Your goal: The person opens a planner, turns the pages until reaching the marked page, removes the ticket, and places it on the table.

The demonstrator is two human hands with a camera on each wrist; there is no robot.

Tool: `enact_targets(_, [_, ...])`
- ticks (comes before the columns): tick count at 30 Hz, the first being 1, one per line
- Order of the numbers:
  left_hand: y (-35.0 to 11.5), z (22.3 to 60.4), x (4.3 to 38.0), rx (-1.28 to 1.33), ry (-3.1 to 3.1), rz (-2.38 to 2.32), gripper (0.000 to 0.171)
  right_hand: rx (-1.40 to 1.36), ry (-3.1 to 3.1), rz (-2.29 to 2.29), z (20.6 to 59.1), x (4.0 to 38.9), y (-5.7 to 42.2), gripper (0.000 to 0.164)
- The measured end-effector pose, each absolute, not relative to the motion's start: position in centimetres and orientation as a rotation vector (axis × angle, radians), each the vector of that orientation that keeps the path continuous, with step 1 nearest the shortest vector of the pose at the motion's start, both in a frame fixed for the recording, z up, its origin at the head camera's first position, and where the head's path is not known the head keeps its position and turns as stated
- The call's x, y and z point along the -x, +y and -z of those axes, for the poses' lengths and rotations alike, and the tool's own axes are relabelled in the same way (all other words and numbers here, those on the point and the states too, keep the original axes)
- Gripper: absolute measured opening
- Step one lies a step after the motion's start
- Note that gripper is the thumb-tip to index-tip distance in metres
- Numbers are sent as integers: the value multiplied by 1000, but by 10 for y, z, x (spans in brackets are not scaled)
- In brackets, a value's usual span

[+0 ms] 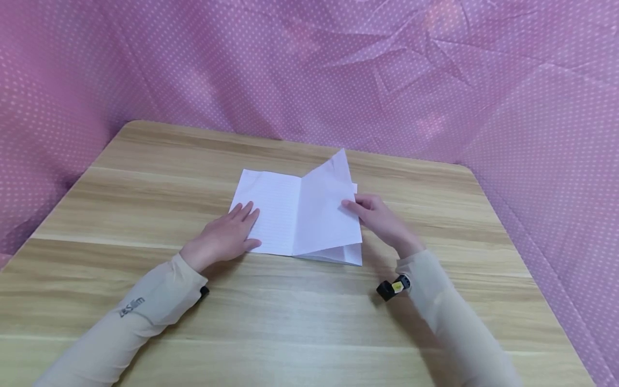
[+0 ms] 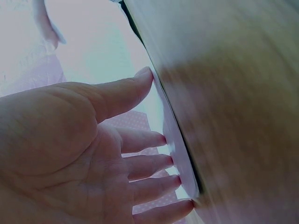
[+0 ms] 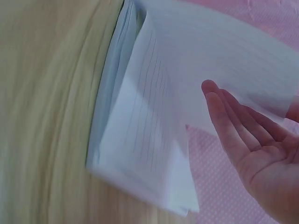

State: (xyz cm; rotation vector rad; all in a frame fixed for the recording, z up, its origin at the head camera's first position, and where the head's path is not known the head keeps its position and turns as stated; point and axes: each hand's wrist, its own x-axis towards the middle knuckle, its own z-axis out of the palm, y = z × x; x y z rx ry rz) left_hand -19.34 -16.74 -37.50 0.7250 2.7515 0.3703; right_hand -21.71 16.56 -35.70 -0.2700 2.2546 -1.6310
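Observation:
An open notebook (image 1: 271,226) with ruled white pages lies on the table. My left hand (image 1: 227,234) rests on its left page near the lower left, fingers spread and straight. Seen from the left wrist, the thumb and fingertips of the left hand (image 2: 107,154) touch the page along the notebook's edge. On the other side, my right hand (image 1: 382,217) holds a raised page (image 1: 329,204) by its outer edge, thumb in front and fingers behind. In the right wrist view, the fingers of the right hand (image 3: 252,140) reach out beneath that lifted page (image 3: 215,56), above a lined page (image 3: 145,126).
The wood-grain table (image 1: 290,322) extends around the notebook. Pink dotted cloth (image 1: 290,70) hangs behind it and at both sides. A small black device (image 1: 394,287) with a yellow label is worn at the right wrist.

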Motion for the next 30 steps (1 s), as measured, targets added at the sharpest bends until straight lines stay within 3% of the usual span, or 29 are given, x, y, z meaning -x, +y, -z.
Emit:
enact_targets(18, [-168,369,195,-729,2741,-360,69,555,2240,1351,351,195,125,52])
enact_targets(25, [-169,369,196,-730,2744,-357,70,739,2199,1307,360,197,112,47])
enact_targets(30, [-172,366,200,-711,2733,-352,65,845,2289,1175,362,198,105,56])
